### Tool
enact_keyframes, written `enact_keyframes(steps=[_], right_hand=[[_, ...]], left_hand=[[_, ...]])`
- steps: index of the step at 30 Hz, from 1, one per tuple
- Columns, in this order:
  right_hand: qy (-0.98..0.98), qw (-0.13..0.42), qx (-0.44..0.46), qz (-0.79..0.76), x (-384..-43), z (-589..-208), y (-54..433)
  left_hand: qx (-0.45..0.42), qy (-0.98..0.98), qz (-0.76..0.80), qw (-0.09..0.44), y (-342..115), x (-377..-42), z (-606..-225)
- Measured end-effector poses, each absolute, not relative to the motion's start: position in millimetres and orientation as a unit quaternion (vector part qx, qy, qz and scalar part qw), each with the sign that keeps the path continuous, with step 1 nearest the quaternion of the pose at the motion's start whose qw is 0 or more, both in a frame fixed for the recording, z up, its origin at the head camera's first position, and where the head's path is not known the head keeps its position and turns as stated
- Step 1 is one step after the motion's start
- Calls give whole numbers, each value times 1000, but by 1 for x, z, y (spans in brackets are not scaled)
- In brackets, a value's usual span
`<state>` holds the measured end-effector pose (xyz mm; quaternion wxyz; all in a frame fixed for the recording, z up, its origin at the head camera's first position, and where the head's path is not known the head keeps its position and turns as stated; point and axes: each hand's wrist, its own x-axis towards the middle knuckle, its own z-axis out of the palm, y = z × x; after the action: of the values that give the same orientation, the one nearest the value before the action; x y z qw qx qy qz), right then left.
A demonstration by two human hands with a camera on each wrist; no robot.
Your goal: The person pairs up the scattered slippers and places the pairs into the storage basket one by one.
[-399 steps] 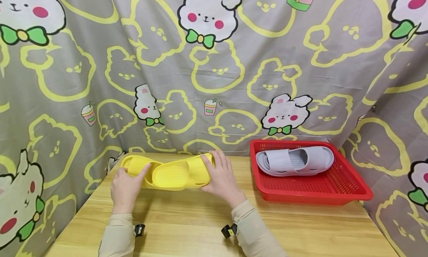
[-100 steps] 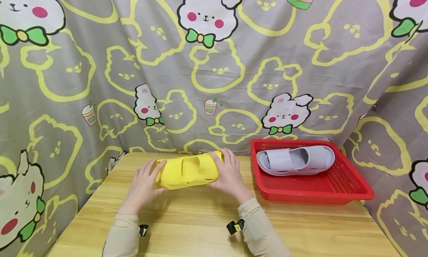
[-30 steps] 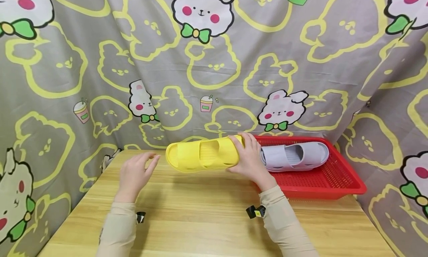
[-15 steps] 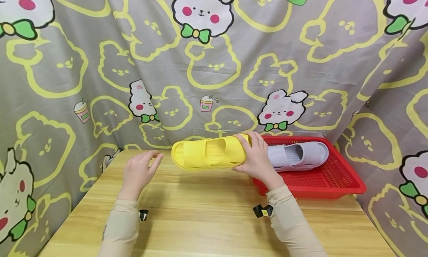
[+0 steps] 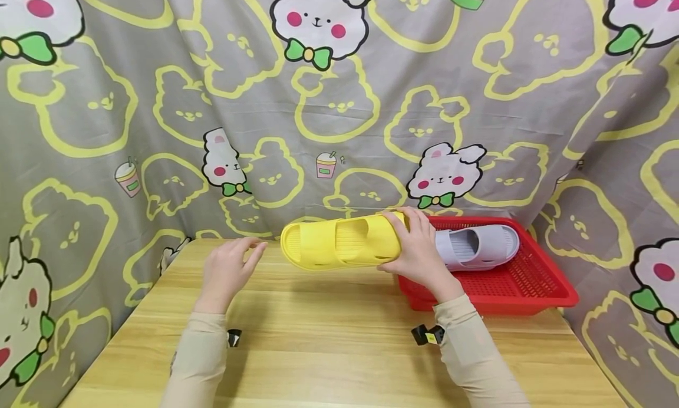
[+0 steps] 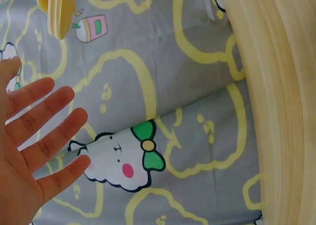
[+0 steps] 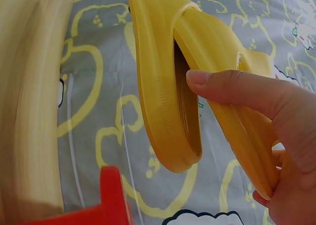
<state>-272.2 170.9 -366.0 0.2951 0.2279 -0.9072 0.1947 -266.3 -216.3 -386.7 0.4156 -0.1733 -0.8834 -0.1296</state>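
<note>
A pair of yellow slippers (image 5: 318, 243), one tucked into the other, hangs above the table in the head view. My right hand (image 5: 421, 252) grips the pair's right end. In the right wrist view the thumb presses the side of one slipper (image 7: 222, 52), and the fingers go out of sight behind. My left hand (image 5: 225, 272) is apart from the slippers, just left of their free end, holding nothing. Its fingers (image 6: 54, 131) are spread and loosely bent in the left wrist view. Grey slippers (image 5: 490, 246) lie in the red basket (image 5: 504, 305), partly hidden behind my right hand.
The low perforated basket stands at the back right of the wooden table (image 5: 318, 349); its left rim is close to my right hand. A patterned curtain (image 5: 339, 101) hangs behind the table and along both sides.
Both hands held the yellow slippers first overlapping, then nested more closely. The left hand has since let go. The right hand has carried the pair rightwards and up, now partly covering the grey slippers.
</note>
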Motion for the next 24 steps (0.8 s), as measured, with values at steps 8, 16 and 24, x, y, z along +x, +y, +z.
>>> enact_keyframes(steps=[8,16,24], right_hand=[[-914,281,216,197,-268,-363,181],[-917,281,207,195,-265,-359,193],[-916,285,202,195,-263,-359,208]], left_hand=[[-185,-880,-138,414,-204,-270,-386],[-188,-880,-148,410,-192,-275,-385],[-180,-884,-159,401,-180,-279,-386]])
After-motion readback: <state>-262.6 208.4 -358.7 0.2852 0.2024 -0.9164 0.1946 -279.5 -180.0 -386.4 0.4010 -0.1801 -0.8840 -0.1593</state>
